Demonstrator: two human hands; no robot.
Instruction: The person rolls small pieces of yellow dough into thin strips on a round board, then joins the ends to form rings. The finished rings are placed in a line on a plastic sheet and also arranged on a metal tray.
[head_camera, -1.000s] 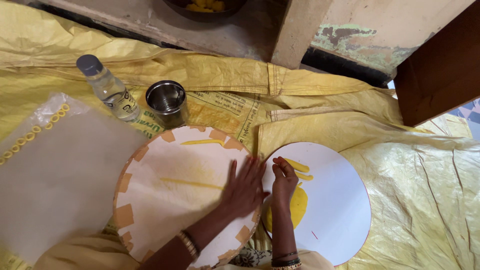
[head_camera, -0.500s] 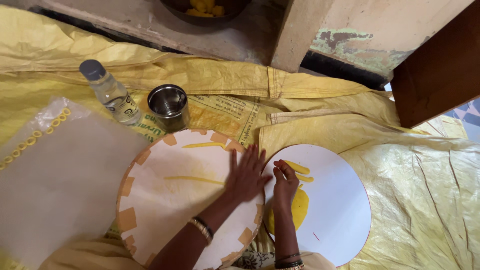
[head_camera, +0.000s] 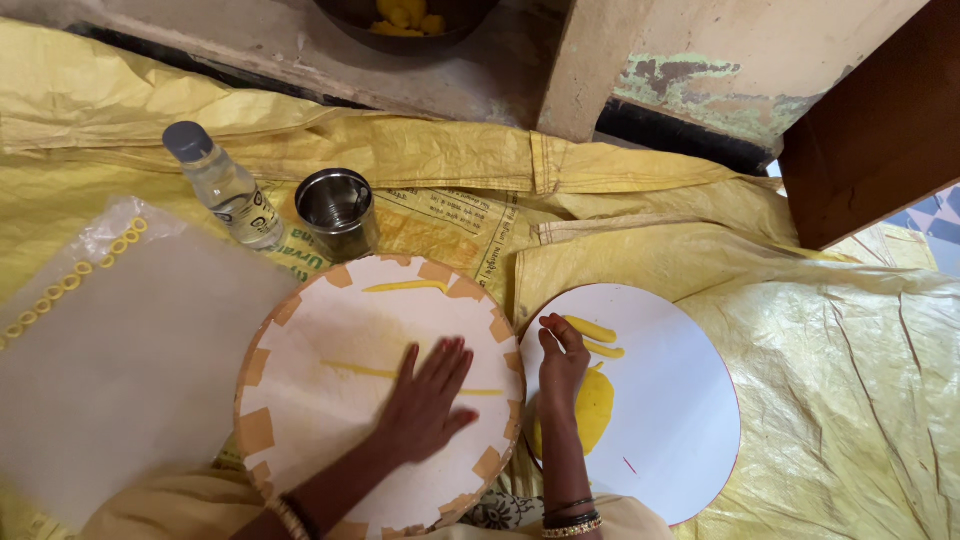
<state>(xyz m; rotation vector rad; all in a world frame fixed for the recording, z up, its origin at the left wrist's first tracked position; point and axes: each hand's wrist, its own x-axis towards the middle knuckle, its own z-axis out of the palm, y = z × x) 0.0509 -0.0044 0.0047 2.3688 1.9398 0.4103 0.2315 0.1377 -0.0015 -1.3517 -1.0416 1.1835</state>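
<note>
With the left hand (head_camera: 428, 398) pressed flat and open on a yellow dough strand (head_camera: 400, 373) across the taped round board (head_camera: 300, 400), the right hand (head_camera: 562, 358) pinches dough off the yellow lump (head_camera: 590, 415) on the white round board (head_camera: 680, 400) to the right, so rolling seems underway, needing steady even pressure.

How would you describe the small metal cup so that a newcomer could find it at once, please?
Start at the yellow sheet, then the tape-edged round board. Just beyond its far rim stands the metal cup, shiny, open-topped and squat, unlike the clear capped bottle beside it.
</note>
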